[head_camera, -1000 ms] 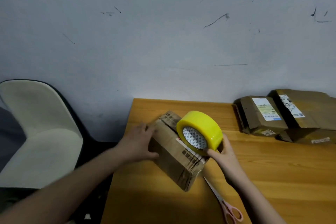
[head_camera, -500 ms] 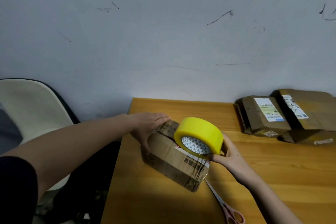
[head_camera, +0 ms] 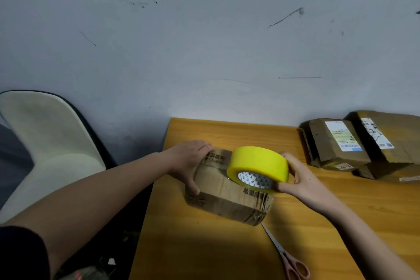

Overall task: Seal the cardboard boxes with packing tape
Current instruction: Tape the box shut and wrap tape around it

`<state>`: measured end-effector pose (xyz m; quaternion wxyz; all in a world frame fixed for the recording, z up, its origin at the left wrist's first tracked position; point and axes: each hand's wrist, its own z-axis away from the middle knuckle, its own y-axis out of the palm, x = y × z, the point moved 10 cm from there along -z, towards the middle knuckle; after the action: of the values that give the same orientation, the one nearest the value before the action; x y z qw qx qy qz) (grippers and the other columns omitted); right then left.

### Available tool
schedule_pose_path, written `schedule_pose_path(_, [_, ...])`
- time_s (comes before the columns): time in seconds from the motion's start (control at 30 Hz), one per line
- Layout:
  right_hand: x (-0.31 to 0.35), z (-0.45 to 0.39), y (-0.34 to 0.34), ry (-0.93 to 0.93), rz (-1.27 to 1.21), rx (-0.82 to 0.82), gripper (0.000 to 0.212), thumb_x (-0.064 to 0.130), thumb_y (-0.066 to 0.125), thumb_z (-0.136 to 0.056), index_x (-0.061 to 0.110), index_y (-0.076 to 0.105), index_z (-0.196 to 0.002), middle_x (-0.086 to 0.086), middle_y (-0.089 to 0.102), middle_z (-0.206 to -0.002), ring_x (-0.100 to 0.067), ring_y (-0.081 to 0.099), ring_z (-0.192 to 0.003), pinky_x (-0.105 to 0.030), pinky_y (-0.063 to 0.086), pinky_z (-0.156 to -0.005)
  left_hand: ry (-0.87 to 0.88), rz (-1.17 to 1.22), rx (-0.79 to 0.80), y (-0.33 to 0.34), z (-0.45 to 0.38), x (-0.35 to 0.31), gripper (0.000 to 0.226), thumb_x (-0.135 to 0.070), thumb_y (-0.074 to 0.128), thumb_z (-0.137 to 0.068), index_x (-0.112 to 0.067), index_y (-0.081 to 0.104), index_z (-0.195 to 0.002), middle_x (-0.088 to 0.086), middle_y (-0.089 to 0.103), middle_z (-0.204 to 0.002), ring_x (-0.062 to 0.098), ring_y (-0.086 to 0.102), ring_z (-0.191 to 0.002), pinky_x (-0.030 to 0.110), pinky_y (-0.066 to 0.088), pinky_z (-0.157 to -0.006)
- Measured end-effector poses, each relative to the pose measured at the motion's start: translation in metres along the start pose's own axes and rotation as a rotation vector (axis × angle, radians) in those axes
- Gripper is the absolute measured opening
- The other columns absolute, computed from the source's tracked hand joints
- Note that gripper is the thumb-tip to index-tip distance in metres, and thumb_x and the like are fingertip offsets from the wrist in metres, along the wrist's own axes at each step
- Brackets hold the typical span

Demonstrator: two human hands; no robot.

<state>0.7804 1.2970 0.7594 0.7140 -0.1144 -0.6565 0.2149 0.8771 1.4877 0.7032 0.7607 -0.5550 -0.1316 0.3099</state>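
While the left hand [head_camera: 189, 161] clasps the box [head_camera: 227, 193], the right hand [head_camera: 302, 179] grips the tape roll [head_camera: 259, 163] (yellow).

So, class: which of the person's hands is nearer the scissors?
Right. The right hand holds the tape roll just above the scissors; the left hand grips the box's far side.

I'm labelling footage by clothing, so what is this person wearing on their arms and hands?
Both hands are bare: no gloves, rings or watch visible on the left hand or right hand. Both forearms are uncovered. A dark sleeve shows on the upper left arm; no right sleeve is in view.
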Motion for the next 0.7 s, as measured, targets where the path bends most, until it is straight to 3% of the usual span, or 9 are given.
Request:
schedule_pose_path(0.23, [0.012, -0.005, 0.003, 0.014, 0.028, 0.039, 0.053, 0.041, 0.062, -0.057, 0.019, 0.049, -0.103, -0.004, 0.051, -0.094, -0.027, 0.052, -0.088, -0.042, 0.044, -0.069, -0.009, -0.057, 0.016, 0.000, 0.002, -0.003, 0.126, -0.069, 0.076, -0.059, -0.015, 0.009, -0.152, 0.002, 0.016, -0.158, 0.019, 0.016, -0.143, 0.034, 0.015, -0.117])
schedule_pose_path(0.37, [0.025, -0.009, -0.008, 0.001, 0.076, -0.007, 0.051, 0.044, 0.059, -0.053, 0.023, 0.048, -0.099, 0.001, 0.051, -0.086, -0.012, 0.051, -0.074, -0.032, 0.041, -0.061, -0.005, -0.083, 0.010, -0.003, 0.003, -0.004, 0.126, -0.069, 0.075, -0.059, -0.015, 0.010, -0.152, 0.003, 0.016, -0.158, 0.020, 0.016, -0.144, 0.034, 0.014, -0.118])
schedule_pose_path(0.5, [0.025, -0.003, -0.034, 0.012, 0.251, 0.002, 0.053, 0.046, 0.059, -0.053, 0.024, 0.049, -0.100, 0.001, 0.056, -0.085, -0.012, 0.054, -0.068, -0.029, 0.041, -0.056, 0.004, -0.075, 0.015, -0.002, 0.002, -0.004, 0.126, -0.070, 0.075, -0.059, -0.015, 0.011, -0.152, 0.003, 0.016, -0.158, 0.020, 0.016, -0.143, 0.035, 0.014, -0.119])
schedule_pose_path(0.6, [0.024, 0.004, -0.029, -0.007, 0.363, 0.075, 0.043, 0.038, 0.064, -0.059, 0.025, 0.047, -0.097, 0.004, 0.053, -0.082, -0.002, 0.049, -0.069, -0.018, 0.036, -0.056, 0.008, -0.079, 0.015, -0.002, 0.000, -0.005, 0.126, -0.069, 0.075, -0.060, -0.014, 0.009, -0.152, 0.003, 0.016, -0.157, 0.020, 0.016, -0.143, 0.035, 0.015, -0.119])
schedule_pose_path(0.7, [0.026, 0.007, -0.026, -0.024, 0.426, 0.075, 0.039, 0.034, 0.063, -0.063, 0.028, 0.045, -0.097, 0.007, 0.052, -0.082, -0.001, 0.049, -0.072, -0.018, 0.036, -0.057, 0.028, -0.155, 0.004, 0.004, 0.002, -0.010, 0.125, -0.071, 0.069, -0.066, -0.008, 0.004, -0.152, 0.008, 0.011, -0.156, 0.023, 0.012, -0.143, 0.035, 0.015, -0.119])
